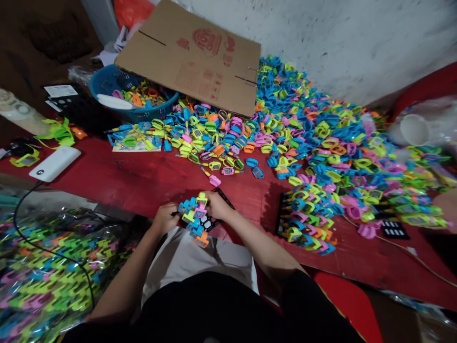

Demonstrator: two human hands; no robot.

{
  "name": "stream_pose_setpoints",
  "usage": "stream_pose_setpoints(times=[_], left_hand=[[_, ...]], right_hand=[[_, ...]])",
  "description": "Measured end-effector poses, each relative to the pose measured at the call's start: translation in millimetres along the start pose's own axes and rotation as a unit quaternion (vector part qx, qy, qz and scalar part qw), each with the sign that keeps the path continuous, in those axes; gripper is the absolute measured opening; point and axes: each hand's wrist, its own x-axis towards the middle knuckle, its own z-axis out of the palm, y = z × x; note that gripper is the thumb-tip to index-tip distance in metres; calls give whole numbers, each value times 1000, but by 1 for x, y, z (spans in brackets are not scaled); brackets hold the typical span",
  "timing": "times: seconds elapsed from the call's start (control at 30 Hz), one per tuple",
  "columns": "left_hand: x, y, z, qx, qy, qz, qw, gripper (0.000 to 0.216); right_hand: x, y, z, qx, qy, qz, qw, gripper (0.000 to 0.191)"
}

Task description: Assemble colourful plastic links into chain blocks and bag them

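At the table's front edge, my left hand (167,218) is closed on the edge of a black display card (210,222) with pale oval openings. Several toy watches (193,215) in blue, yellow, pink and orange stick up from the card in a cluster. My right hand (218,206) is closed at the far end of that cluster, beside a yellow watch (202,199); its fingertips are partly hidden. A pink watch (214,180) lies loose on the red table just beyond my hands.
A big heap of toy watches (307,124) covers the table's back right. One filled card (307,219) stands right of me. A cardboard box (200,52) leans over a blue basket (150,112). A white power bank (55,163) trails a cable. Bagged watches (53,276) lie lower left. Someone's hand (446,209) shows far right.
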Motion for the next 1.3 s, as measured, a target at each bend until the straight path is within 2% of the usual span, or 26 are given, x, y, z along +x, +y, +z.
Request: stream_pose_setpoints(times=[0.07,0.17,0.2,0.27,0.3,0.37,0.43,0.5,0.57,0.63,0.67,0.7,0.77,0.83,0.93,1.03,1.17,1.3], left_hand=[[-1,-3,1,1,3,5,1000,21],[0,-6,0,-3,-12,4,1000,21],[2,-6,-2,-6,-23,4,1000,22],[5,-5,-5,-9,-49,6,999,24],[6,-3,-6,-9,-59,7,998,25],[8,0,-9,-6,-62,8,998,26],[9,4,-9,-1,-47,10,999,25],[9,6,-9,4,-33,15,999,24],[8,7,-7,11,-20,15,1000,23],[9,8,-5,20,4,5,1000,23],[9,8,-3,24,19,-1,1000,23],[9,9,-2,27,33,-7,999,22],[11,11,-1,29,48,-23,998,20],[12,13,-1,25,44,-42,998,19],[13,15,-3,14,30,-53,998,18],[15,16,-5,6,33,-42,999,17],[14,16,-4,6,36,-47,998,18],[12,13,-3,12,35,-64,997,16]], right_hand=[[1,0,-7,-8,-28,-1,1000,17],[17,3,-39,-44,-90,-25,995,25],[25,6,-54,-72,-89,-38,993,29],[46,15,-82,-162,2,-50,986,39],[56,20,-94,-210,18,-52,976,40],[71,32,-107,-280,0,-54,958,40],[75,44,-110,-306,-25,-57,950,36],[68,53,-105,-277,13,-53,959,28],[51,57,-96,-181,121,-36,975,18],[25,55,-82,-35,231,2,972,24],[11,52,-72,43,261,28,964,33],[-3,46,-61,116,269,54,955,41],[-29,32,-35,225,246,95,938,50],[-47,16,-5,280,237,105,924,51],[-54,0,33,296,259,119,912,51],[-47,-5,53,267,240,141,922,39],[-42,-1,51,137,188,122,965,17],[-41,-2,35,29,132,102,986,23]])
